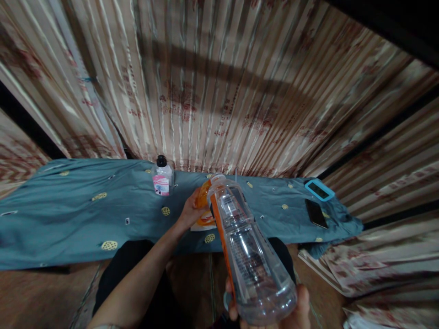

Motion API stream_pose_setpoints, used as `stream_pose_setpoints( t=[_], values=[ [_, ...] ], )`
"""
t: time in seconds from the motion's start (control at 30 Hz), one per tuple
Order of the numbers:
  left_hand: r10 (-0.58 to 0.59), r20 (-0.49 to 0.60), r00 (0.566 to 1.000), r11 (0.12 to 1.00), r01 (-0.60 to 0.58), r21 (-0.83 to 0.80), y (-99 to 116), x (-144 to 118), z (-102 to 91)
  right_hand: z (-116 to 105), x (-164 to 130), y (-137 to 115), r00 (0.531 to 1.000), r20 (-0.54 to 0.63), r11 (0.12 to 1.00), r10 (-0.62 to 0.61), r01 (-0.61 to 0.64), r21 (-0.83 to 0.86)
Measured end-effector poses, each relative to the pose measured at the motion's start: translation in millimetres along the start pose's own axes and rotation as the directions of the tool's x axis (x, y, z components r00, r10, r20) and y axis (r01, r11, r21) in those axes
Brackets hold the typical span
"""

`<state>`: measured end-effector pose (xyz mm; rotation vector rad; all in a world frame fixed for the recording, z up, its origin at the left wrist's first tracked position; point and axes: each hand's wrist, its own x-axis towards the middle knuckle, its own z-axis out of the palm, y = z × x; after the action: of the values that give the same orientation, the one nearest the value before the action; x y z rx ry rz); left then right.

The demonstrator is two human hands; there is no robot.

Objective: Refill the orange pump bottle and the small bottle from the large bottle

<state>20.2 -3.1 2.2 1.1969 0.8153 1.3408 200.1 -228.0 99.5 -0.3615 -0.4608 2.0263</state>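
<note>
A pleated, floral-printed curtain (212,100) forms the backdrop and runs down behind the full length of the table (85,219), which is draped in a teal cloth printed with yellow pineapples. Brown floor tiles (195,283) show below the front edge. The person sits facing the table in dark trousers (132,253), knees apart. The largest item being handled is a clear plastic bottle (255,262) with an orange strip along one side; it is held tilted above the person's lap, base toward the body and neck toward the table. The right hand (297,314) supports the base, thumb on one side and fingers on the other. On the table, left of the work, stands an upright bottle with a pink-and-white label (162,182) and a black cap. The left hand (190,211) is curled around an orange container (203,195) beside the neck of the clear bottle; the clear bottle partly hides it, and from here I cannot tell whether the two mouths touch. At the right end of the table lie a blue-rimmed device (319,190) and, just beside it, a dark smartphone (316,213).
</note>
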Motion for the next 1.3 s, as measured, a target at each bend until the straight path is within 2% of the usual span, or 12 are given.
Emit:
stream_pose_setpoints(
  t=[0.1,0.33,0.53,0.73,0.9,1.3],
  values=[
    [0.005,-0.011,1.000,1.000,-0.004,0.027,0.1,0.0,0.1,0.6,0.5,0.9,0.999,0.015,0.999,-0.047,0.047,0.016],
    [0.013,0.011,1.000,1.000,-0.013,0.016,-1.4,-0.1,0.5,-1.7,-0.6,-1.0,1.000,0.008,1.000,0.006,-0.006,-0.023],
    [0.008,0.019,1.000,1.000,-0.008,0.018,-4.0,0.8,-1.0,1.3,0.3,-0.8,0.999,-0.028,1.000,-0.019,0.019,-0.003],
    [0.025,0.026,0.999,1.000,-0.026,0.016,-5.8,1.8,-1.6,0.2,-0.3,-0.1,1.000,0.002,1.000,0.002,-0.002,0.004],
    [0.036,0.031,0.999,0.999,-0.036,0.006,-7.9,2.1,-1.9,0.2,-0.1,0.4,0.999,-0.044,1.000,-0.012,0.013,0.017],
    [0.040,0.016,0.999,0.999,-0.041,0.032,-8.3,2.3,-2.9,4.2,-0.2,1.1,0.997,-0.069,0.999,-0.039,0.039,0.003]
  ],
)
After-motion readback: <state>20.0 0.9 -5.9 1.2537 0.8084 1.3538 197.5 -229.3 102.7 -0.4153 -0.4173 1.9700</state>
